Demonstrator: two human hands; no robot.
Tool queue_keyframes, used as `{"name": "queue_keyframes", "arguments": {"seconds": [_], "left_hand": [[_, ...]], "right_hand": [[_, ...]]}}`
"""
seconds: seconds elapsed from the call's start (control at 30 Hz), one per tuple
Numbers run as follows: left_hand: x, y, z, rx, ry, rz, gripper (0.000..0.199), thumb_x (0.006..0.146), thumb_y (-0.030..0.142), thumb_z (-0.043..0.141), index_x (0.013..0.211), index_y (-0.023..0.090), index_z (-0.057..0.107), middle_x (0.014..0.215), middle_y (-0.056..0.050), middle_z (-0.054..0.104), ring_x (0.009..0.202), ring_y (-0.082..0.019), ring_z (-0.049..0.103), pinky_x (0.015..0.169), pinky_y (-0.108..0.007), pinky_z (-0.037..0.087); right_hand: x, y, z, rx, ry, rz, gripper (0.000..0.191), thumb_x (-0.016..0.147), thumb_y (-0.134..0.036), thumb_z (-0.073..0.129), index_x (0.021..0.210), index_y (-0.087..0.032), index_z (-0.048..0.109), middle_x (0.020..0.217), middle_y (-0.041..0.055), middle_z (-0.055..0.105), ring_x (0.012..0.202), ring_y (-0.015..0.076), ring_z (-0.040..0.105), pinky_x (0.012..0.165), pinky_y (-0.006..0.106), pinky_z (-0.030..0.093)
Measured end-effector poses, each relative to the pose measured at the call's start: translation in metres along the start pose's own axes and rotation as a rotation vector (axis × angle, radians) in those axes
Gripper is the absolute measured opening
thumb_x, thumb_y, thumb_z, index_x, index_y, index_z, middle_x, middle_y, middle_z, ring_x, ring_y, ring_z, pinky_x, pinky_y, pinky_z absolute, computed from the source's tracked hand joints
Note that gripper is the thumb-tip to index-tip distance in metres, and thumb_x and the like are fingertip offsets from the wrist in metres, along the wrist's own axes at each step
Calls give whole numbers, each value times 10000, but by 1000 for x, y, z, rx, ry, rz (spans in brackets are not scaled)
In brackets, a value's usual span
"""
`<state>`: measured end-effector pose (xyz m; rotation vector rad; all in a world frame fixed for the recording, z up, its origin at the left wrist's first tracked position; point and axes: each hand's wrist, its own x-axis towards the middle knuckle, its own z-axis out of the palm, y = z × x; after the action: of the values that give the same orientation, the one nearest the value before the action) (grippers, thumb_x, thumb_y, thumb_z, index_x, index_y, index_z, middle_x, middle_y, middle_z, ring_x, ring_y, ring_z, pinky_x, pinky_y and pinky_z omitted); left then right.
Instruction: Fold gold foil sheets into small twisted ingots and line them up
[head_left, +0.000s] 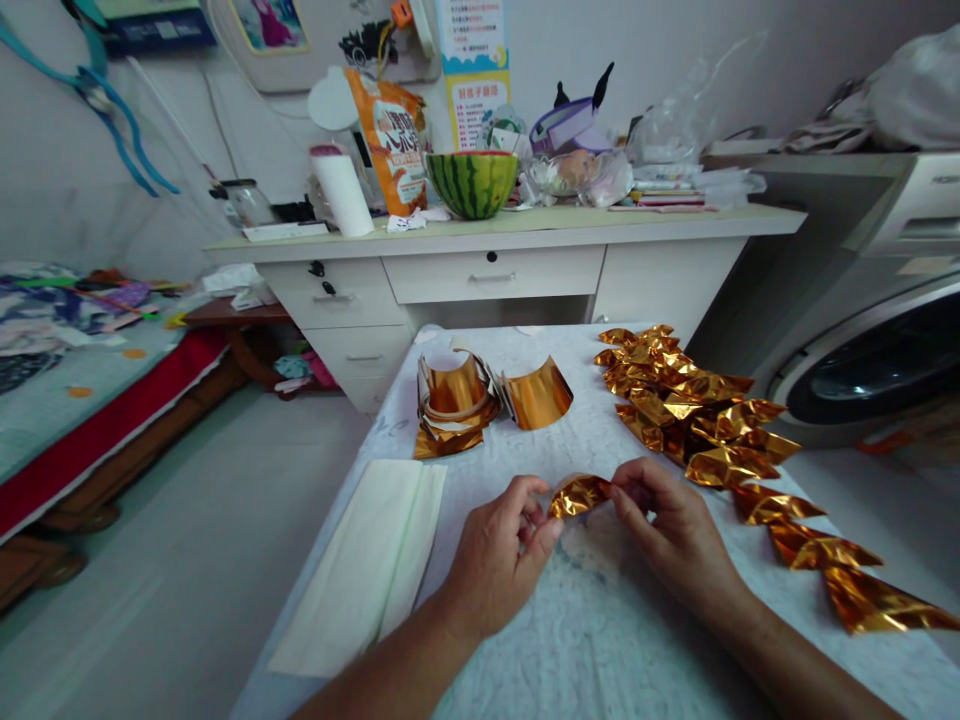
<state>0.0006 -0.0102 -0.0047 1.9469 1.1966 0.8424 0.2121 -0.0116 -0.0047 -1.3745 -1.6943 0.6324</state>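
Over the near middle of the cloth-covered table [517,620], a small folded piece of shiny gold foil paper [579,494] is held between both hands. My left hand [504,550] pinches its left end between thumb and fingers. At its right end, my right hand [667,525] grips the tip with thumb and forefinger. Beyond them lie a curled stack of gold foil sheets [456,392] and a single curved foil sheet [538,394]. To the right spreads a pile of folded gold foil pieces [675,390], trailing toward the near right edge.
A stack of pale paper [367,560] lies on the table's left side. Behind stands a white desk [495,235] bearing a halved watermelon [474,186], an orange pouch [390,140] and a white paper roll [343,192]. A washing machine [885,290] is at right, a bed [97,400] at left.
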Motion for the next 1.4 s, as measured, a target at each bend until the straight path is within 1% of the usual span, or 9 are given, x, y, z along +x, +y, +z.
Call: {"name": "queue_keyframes", "arguments": {"seconds": [0.13,0.27,0.47,0.57,0.7,0.9,1.13,1.27,1.4], "left_hand": [[-1,-2,0,11,-11,1,249,918,284,521,1156,217,496,826,20,645,683,-135,624,667,-249,461],[-1,-6,3,39,-35,-3,258,909,242,512,1166,224,496,829,25,645,694,-136,617,679,-252,456],[1,-9,6,80,-59,-15,272,893,195,499,1165,218,502,777,30,628,709,-148,618,674,-255,442],[2,-9,6,94,-70,-11,279,884,182,504,1161,216,509,780,27,635,729,-153,626,688,-259,438],[1,-10,7,110,-78,-12,290,878,167,506,1164,213,514,799,19,648,746,-158,631,698,-262,435],[1,-10,8,116,-88,2,305,869,151,502,1167,213,523,799,16,651,750,-162,632,703,-265,436],[1,-11,9,115,-90,6,311,856,131,502,1154,208,542,795,12,656,736,-160,630,693,-264,438],[2,-9,8,126,-86,6,302,846,120,506,1131,209,557,802,7,662,737,-160,630,693,-262,441],[3,-8,7,137,-92,7,298,838,107,512,1113,209,566,801,6,665,736,-159,632,689,-258,443]], "right_hand": [[5,5,-12,-151,142,-120,65,879,-201,504,827,-221,537,696,-15,553,608,138,526,553,237,415],[10,9,-27,-269,227,-154,61,873,-206,512,835,-225,556,718,-9,586,621,139,550,580,239,423],[18,13,-56,-487,507,-52,90,805,-284,567,845,-216,612,632,-13,589,525,141,537,530,244,397],[22,15,-69,-617,631,6,151,784,-296,574,871,-195,643,635,2,591,543,146,547,571,256,407],[28,23,-81,-677,725,72,236,774,-358,566,891,-185,676,631,12,603,558,162,562,598,271,414],[33,29,-86,-577,699,196,318,749,-450,569,881,-194,702,686,45,676,611,193,623,620,288,455],[36,15,-90,-289,619,411,414,626,-506,625,885,-196,711,750,67,714,641,215,657,567,290,478],[36,19,-92,-405,625,402,399,626,-513,587,839,-197,704,669,52,675,599,215,623,556,308,444],[35,32,-93,-587,605,308,372,675,-522,522,786,-210,692,634,40,624,564,213,571,552,330,410]]}}
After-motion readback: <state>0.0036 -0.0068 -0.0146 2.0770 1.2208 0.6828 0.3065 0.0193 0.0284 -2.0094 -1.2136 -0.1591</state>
